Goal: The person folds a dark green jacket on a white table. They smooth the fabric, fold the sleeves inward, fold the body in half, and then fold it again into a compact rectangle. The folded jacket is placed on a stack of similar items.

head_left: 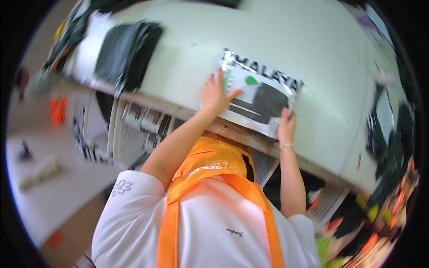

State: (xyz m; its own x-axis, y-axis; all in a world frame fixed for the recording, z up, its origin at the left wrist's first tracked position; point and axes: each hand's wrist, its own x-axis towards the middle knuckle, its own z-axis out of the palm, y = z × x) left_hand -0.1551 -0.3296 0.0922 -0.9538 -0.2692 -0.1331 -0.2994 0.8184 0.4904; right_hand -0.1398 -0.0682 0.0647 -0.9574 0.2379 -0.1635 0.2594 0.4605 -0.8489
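A flat plastic bag (254, 103), white with bold black lettering, a green mark and a large dark panel, lies tilted at the table's near edge. My left hand (215, 95) rests on its left side, fingers stretched away from me and thumb spread over the top. At the bag's lower right corner, my right hand (286, 124) grips the edge, fingers pointing up along the side. Part of the right hand's grip is hidden. The whole picture is slightly blurred.
A stack of dark bagged packages (127, 56) sits at the table's left. Under the white tabletop (330, 102) are wire baskets (129, 143) with packages. Dark cloth (389, 138) and a thin pen-like object (359, 161) lie at the right. Another person's arm (56, 62) shows far left.
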